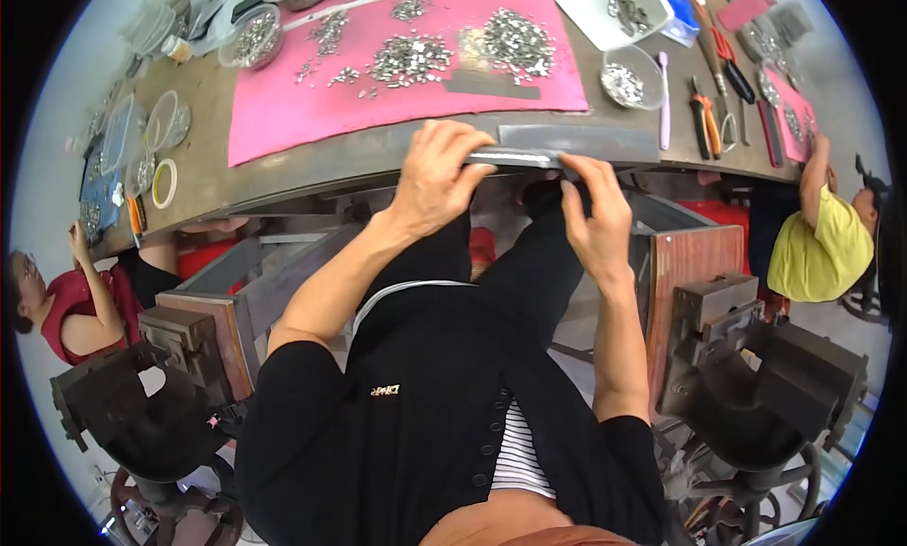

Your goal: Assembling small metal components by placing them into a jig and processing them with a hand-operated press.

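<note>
Near the front edge of the workbench, both my hands hold a narrow grey metal bar (518,157) crosswise. My left hand (433,179) grips its left end, thumb below and fingers curled over the top. At the other end, my right hand (599,213) is closed on the bar with its fingertips and thumb. Just beyond the bar, a flat grey metal strip (595,142) lies along the bench edge. A pink mat (283,121) farther back carries several piles of small silvery metal pieces (408,59).
Tubs of metal pieces (631,79) flank the mat. Orange-handled pliers (705,121) and a purple toothbrush-like tool (664,100) lie at right, a tape roll (164,183) at left. Metal vises (727,343) stand at both sides. Two other people sit left and right.
</note>
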Demonstrator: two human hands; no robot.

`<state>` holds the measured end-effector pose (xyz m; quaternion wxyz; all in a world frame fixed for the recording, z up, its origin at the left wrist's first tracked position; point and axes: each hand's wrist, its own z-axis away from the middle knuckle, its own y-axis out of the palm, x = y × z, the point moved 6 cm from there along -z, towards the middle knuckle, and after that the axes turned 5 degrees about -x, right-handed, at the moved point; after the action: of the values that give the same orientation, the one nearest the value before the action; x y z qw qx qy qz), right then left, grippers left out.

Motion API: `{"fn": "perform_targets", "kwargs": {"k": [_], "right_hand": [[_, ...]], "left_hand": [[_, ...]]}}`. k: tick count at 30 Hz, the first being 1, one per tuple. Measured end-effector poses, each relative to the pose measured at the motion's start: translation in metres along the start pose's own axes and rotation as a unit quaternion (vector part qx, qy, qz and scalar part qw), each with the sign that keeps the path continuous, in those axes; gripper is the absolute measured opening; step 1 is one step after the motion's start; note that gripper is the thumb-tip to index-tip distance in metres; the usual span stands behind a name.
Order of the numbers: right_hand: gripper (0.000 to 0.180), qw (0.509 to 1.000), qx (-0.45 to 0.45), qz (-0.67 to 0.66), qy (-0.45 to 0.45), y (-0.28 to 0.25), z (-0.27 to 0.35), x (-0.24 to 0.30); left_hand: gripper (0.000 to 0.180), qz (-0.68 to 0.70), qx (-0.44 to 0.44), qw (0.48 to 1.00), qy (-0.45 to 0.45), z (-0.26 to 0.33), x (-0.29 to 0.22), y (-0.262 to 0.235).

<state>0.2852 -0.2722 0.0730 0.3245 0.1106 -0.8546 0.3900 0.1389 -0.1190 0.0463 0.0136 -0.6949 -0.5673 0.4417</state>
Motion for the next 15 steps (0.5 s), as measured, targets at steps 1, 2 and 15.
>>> {"fn": "perform_targets", "kwargs": {"k": [1, 2, 15], "right_hand": [[0.035, 1.000, -0.003, -0.005, -0.024, 0.015, -0.007, -0.001], [0.034, 1.000, 0.005, -0.009, -0.026, 0.032, -0.014, 0.000], [0.051, 0.995, -0.012, 0.032, -0.093, 0.112, -0.049, 0.001]], "left_hand": [[0.027, -0.008, -0.008, 1.000, -0.008, 0.003, 0.014, -0.007], [0.027, -0.020, -0.009, 1.000, -0.022, 0.007, 0.026, -0.017], [0.027, -0.117, -0.030, 0.993, -0.012, -0.006, 0.075, -0.043]]}}
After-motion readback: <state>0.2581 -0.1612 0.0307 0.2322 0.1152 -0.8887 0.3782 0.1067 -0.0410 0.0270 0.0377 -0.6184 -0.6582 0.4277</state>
